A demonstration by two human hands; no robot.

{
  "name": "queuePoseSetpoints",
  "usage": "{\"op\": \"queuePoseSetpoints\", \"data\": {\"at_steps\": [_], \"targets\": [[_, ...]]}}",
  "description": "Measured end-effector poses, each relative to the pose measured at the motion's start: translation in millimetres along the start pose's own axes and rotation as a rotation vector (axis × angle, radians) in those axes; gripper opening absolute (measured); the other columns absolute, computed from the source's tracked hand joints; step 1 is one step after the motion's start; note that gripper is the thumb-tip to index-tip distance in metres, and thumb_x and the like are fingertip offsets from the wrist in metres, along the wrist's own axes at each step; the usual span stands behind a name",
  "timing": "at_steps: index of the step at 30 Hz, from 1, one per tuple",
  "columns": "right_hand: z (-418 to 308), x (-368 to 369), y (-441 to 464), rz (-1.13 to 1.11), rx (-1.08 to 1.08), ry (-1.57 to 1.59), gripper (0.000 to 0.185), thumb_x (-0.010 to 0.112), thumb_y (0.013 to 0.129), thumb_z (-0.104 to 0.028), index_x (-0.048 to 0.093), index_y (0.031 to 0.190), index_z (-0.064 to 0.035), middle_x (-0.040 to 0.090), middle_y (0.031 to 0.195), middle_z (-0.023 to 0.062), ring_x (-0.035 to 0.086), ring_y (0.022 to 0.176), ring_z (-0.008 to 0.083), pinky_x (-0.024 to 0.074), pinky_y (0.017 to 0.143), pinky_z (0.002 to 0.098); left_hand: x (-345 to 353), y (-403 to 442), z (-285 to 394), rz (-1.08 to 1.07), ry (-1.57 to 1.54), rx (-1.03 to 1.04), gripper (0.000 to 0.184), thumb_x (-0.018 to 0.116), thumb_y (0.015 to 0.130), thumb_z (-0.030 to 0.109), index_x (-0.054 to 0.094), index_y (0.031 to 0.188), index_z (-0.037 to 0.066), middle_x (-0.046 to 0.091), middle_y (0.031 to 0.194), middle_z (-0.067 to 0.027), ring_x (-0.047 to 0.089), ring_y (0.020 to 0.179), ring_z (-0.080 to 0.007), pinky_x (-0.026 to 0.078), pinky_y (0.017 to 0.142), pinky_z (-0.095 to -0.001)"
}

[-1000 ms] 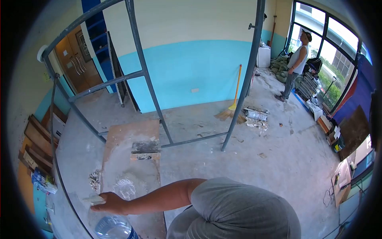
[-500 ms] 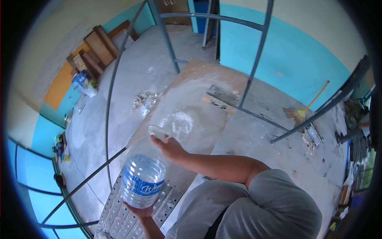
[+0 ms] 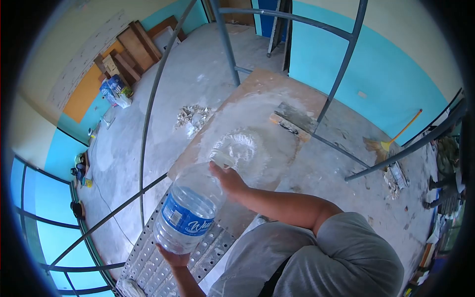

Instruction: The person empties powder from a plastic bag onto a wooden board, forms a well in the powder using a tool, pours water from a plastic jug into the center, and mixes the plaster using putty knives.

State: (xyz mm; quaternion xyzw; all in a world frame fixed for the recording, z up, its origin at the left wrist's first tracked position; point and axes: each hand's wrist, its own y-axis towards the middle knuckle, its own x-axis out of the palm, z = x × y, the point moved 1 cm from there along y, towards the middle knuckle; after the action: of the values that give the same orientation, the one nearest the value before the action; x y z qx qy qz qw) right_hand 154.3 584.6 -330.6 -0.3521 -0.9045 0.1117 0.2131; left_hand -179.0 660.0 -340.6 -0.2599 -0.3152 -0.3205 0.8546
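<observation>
A large clear plastic water bottle (image 3: 187, 217) with a blue label is tilted, its mouth end pointing away from me. My right hand (image 3: 229, 180) is wrapped round its neck. Beneath the base, my left hand (image 3: 172, 256) supports the bottle, partly hidden by it. Water shows through the clear wall. The neck is at the near edge of a ring of white powder (image 3: 243, 141), heaped on a brown board (image 3: 263, 81). I cannot make out any water leaving the mouth.
A wide plastering blade (image 3: 292, 121) lies on the board. Grey scaffold bars (image 3: 226, 47) surround me, with a perforated metal plank (image 3: 148, 247) below. Scraps (image 3: 193, 118) and a broom (image 3: 391, 141) are on the floor. Wood panels (image 3: 138, 44) lean on the wall; a person's legs (image 3: 439, 190) show at right.
The bottle has tipped further, its neck moving forward and right towards the powder ring. Both hands keep hold of it. The head view has shifted slightly.
</observation>
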Motion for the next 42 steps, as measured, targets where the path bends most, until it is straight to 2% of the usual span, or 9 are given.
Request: {"op": "queuePoseSetpoints", "data": {"at_steps": [1,5,7,10,16,22,26,31,42], "targets": [[4,-1,2,-0.003,0.031,0.002,0.069,0.055,0.093,-0.057,0.055,0.123,0.0043,0.062,0.110,0.0102,0.056,0.095,0.0157,0.0435,0.088,0.0296,2,0,1,0.022,-0.006,0.004,0.094,0.043,0.083,0.076,0.022,0.154,0.018,0.029,0.156,-0.0121,0.031,0.140,-0.0408,0.029,0.105,-0.0693],[21,-1,13,0.010,0.026,0.181,0.064,0.056,0.094,-0.052,0.051,0.128,0.0018,0.060,0.113,0.0097,0.058,0.098,0.0169,0.0464,0.088,0.0317,16,-2,11,-0.023,0.016,-0.028,0.090,0.042,0.087,0.073,0.024,0.153,0.015,0.030,0.155,-0.0116,0.033,0.139,-0.0381,0.027,0.111,-0.0623],[26,1,15,-0.006,-0.003,0.296,0.061,0.057,0.094,-0.051,0.052,0.127,0.0004,0.061,0.112,0.0097,0.059,0.098,0.0176,0.0485,0.087,0.0328,13,-2,13,-0.002,0.043,-0.028,0.090,0.041,0.087,0.073,0.024,0.153,0.015,0.031,0.155,-0.0116,0.033,0.139,-0.0383,0.028,0.111,-0.0626],[21,-2,7,-0.030,0.127,0.383,0.058,0.058,0.094,-0.050,0.053,0.125,-0.0010,0.060,0.111,0.0096,0.060,0.097,0.0183,0.0508,0.084,0.0333,12,-4,16,0.032,0.085,-0.014,0.089,0.040,0.088,0.073,0.023,0.153,0.015,0.030,0.155,-0.0119,0.033,0.139,-0.0387,0.029,0.109,-0.0626],[16,-1,-1,-0.029,0.215,0.501,0.058,0.059,0.093,-0.050,0.055,0.123,-0.0012,0.060,0.112,0.0099,0.061,0.096,0.0198,0.0508,0.085,0.0348,19,-10,26,0.074,0.185,-0.014,0.090,0.044,0.087,0.073,0.025,0.152,0.013,0.036,0.151,-0.0127,0.036,0.137,-0.0378,0.033,0.108,-0.0607],[17,0,-2,-0.042,0.250,0.541,0.062,0.061,0.091,-0.053,0.055,0.124,-0.0010,0.062,0.108,0.0091,0.059,0.102,0.0191,0.0484,0.089,0.0361,10,-16,37,0.047,0.247,-0.052,0.090,0.042,0.088,0.073,0.025,0.152,0.012,0.035,0.152,-0.0139,0.036,0.137,-0.0372,0.032,0.109,-0.0609],[24,-3,3,-0.077,0.301,0.562,0.067,0.062,0.090,-0.055,0.052,0.126,0.0003,0.060,0.114,0.0105,0.057,0.104,0.0201,0.0481,0.090,0.0376,17,-17,38,0.081,0.228,-0.052,0.090,0.045,0.088,0.072,0.026,0.151,0.010,0.040,0.148,-0.0153,0.041,0.134,-0.0386,0.037,0.106,-0.0597],[47,-5,16,-0.076,0.295,0.552,0.077,0.063,0.087,-0.058,0.046,0.131,0.0032,0.056,0.121,0.0132,0.055,0.109,0.0239,0.0465,0.093,0.0406,18,-19,40,0.074,0.282,-0.067,0.089,0.039,0.089,0.074,0.025,0.151,0.011,0.037,0.150,-0.0143,0.040,0.135,-0.0377,0.035,0.107,-0.0599],[39,-5,5,-0.028,0.345,0.507,0.080,0.063,0.085,-0.061,0.048,0.130,0.0036,0.055,0.122,0.0143,0.053,0.113,0.0262,0.0436,0.097,0.0446,28,-24,44,0.073,0.321,-0.088,0.086,0.037,0.091,0.072,0.025,0.151,0.012,0.038,0.150,-0.0135,0.040,0.134,-0.0371,0.038,0.105,-0.0597]]}}
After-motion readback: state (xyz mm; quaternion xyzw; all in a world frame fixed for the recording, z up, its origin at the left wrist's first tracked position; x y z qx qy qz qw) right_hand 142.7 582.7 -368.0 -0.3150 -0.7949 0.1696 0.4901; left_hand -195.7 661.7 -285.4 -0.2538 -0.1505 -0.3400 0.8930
